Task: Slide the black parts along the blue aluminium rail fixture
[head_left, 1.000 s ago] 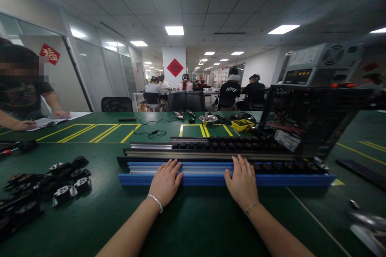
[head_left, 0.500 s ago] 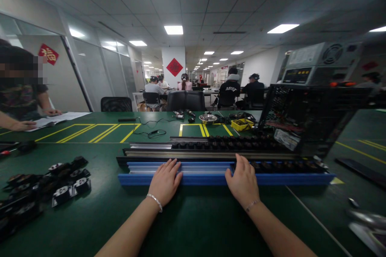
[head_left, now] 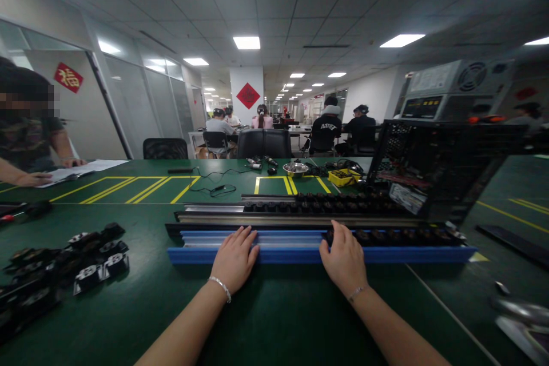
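Observation:
A long blue rail [head_left: 287, 255] lies crosswise in front of me. Its left part shows a bare channel, while a row of small black parts [head_left: 397, 237] fills the right part. My left hand [head_left: 234, 260] holds the rail left of its middle, fingers over the top and thumb on the near side. My right hand [head_left: 344, 257] is closed round the leftmost black part [head_left: 329, 236] in the channel. The fingers hide most of that part.
Behind lie a black rail [head_left: 231, 218] and another row of black parts. Loose black parts [head_left: 103, 260] lie left. An open computer case [head_left: 454, 166] stands right. Farther back are a metal bowl [head_left: 295, 168] and yellow tray [head_left: 344, 176]. A person [head_left: 30, 126] stands at far left.
My right hand has shifted slightly left along the blue rail, with the leftmost black part. My left hand has stayed in place.

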Action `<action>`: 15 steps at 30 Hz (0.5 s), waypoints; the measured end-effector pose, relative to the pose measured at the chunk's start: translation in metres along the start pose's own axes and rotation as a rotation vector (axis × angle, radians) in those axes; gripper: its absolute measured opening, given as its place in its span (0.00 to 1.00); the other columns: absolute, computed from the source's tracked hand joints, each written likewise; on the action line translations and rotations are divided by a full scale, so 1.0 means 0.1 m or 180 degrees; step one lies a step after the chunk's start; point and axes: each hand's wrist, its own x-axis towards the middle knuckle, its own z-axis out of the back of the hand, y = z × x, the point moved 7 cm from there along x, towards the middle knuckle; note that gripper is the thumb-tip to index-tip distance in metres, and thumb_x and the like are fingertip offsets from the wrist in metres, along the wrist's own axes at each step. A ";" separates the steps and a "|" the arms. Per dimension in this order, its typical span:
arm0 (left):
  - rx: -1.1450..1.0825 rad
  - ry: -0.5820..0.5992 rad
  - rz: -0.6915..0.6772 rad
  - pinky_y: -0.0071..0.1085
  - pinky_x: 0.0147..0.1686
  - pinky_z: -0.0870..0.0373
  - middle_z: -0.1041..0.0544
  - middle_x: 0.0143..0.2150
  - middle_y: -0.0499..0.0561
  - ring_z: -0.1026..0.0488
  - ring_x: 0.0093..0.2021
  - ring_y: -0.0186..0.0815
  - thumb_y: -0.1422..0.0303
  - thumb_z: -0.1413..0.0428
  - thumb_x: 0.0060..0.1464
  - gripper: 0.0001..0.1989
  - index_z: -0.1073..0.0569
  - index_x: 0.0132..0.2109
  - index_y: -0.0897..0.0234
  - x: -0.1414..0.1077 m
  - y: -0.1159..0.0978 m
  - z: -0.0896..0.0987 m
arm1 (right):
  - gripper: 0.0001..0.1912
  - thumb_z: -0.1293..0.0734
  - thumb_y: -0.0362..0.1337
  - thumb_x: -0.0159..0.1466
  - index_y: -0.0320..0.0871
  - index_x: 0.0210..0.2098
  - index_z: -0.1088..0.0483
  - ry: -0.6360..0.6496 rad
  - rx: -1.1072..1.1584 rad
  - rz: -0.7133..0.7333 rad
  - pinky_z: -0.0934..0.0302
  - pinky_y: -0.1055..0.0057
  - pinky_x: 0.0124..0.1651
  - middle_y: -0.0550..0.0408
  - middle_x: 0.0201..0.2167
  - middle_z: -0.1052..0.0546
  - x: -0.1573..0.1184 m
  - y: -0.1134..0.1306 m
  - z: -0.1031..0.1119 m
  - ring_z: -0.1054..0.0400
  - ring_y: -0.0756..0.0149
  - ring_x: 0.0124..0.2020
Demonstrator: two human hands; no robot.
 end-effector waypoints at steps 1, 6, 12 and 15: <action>0.0000 -0.0006 0.0005 0.42 0.57 0.41 0.35 0.59 0.51 0.42 0.60 0.40 0.59 0.59 0.59 0.22 0.35 0.56 0.59 0.00 0.00 0.00 | 0.24 0.42 0.36 0.59 0.35 0.54 0.43 -0.0003 0.0006 0.0007 0.43 0.60 0.48 0.40 0.49 0.33 0.00 0.00 0.00 0.38 0.54 0.48; 0.0041 0.0075 0.0020 0.42 0.57 0.42 0.35 0.59 0.52 0.42 0.60 0.40 0.59 0.60 0.59 0.22 0.35 0.56 0.60 0.01 -0.01 0.00 | 0.23 0.42 0.35 0.59 0.34 0.52 0.42 0.0013 0.0031 0.0028 0.43 0.62 0.47 0.40 0.48 0.32 0.00 0.01 0.00 0.37 0.55 0.48; 0.0022 0.0104 0.0026 0.42 0.57 0.42 0.36 0.60 0.52 0.42 0.60 0.40 0.59 0.60 0.59 0.22 0.35 0.56 0.60 0.01 -0.02 0.01 | 0.22 0.42 0.35 0.58 0.36 0.52 0.42 -0.0040 0.0175 0.0091 0.43 0.61 0.48 0.41 0.47 0.32 -0.01 0.01 -0.01 0.37 0.56 0.48; 0.0014 0.0108 0.0028 0.42 0.57 0.43 0.36 0.60 0.51 0.42 0.61 0.40 0.59 0.60 0.59 0.22 0.35 0.56 0.60 0.01 -0.02 0.02 | 0.22 0.42 0.35 0.58 0.36 0.51 0.41 -0.0049 0.0221 0.0116 0.43 0.60 0.48 0.41 0.46 0.31 -0.01 0.00 -0.03 0.37 0.55 0.47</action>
